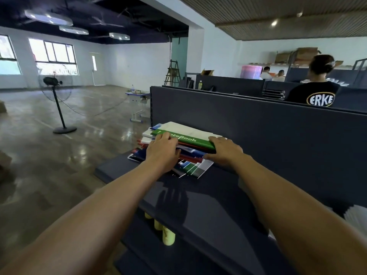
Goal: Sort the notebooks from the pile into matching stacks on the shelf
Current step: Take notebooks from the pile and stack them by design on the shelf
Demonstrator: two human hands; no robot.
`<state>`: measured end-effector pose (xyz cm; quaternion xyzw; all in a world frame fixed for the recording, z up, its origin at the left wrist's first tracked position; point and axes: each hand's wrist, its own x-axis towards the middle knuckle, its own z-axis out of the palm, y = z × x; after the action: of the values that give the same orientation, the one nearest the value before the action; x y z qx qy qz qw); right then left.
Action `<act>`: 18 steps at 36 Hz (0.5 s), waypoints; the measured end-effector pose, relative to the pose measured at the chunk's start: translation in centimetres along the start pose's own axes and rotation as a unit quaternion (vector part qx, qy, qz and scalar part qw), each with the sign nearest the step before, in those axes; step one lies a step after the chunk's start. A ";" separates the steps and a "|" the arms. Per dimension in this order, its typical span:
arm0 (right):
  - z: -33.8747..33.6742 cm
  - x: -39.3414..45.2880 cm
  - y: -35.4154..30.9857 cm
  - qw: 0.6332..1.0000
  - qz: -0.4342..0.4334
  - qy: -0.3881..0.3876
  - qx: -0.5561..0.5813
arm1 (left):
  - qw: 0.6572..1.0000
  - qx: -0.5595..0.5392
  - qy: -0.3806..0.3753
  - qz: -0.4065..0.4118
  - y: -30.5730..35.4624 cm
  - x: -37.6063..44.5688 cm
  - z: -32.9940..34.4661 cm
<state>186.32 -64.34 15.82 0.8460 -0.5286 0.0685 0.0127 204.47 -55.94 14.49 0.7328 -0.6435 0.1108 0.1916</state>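
Note:
A messy pile of notebooks in red, blue, green and white lies at the left end of a dark blue shelf. On top sits a green notebook with white lettering. My left hand rests on the pile's near left side, fingers curled over the green notebook's edge. My right hand grips the green notebook's right end, thumb along the pile's side. Lower notebooks fan out toward me beneath both hands.
A dark blue back panel rises behind the shelf. Yellow bottles stand on a lower shelf. White items lie at the right edge. A pedestal fan and a small desk stand on the floor to the left. Several people sit beyond the panel.

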 end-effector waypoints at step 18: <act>-1.8 0.3 -0.9 0.989 -0.042 0.013 -0.143 | 0.997 -0.003 0.065 0.050 -1.1 1.5 1.1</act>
<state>187.03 -64.00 17.69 0.8562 -0.4964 0.0031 0.1433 205.72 -57.68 13.95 0.6906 -0.6657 0.1657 0.2291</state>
